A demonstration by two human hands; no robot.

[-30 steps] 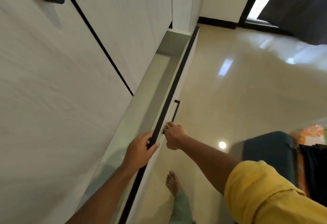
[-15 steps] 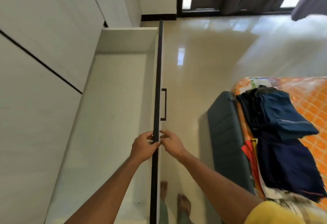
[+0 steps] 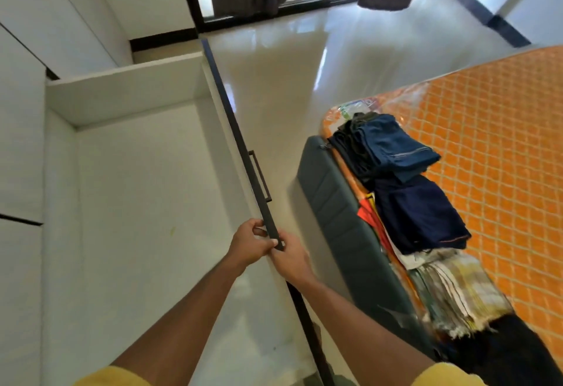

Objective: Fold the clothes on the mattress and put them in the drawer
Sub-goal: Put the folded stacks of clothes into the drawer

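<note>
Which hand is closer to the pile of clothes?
The right hand. It grips the drawer front's outer side, facing the clothes; the left hand grips the inner side, farther away.

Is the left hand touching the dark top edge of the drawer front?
Touching. The head view shows the left hand with fingers curled over the dark drawer edge, thumb pressed beside it; the right hand grips the same edge alongside.

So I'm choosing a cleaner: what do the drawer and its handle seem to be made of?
The drawer looks like white laminated board, smooth and matte, with square panel edges. The handle seems to be dark metal, thin and straight, though painted plastic is possible.
</note>
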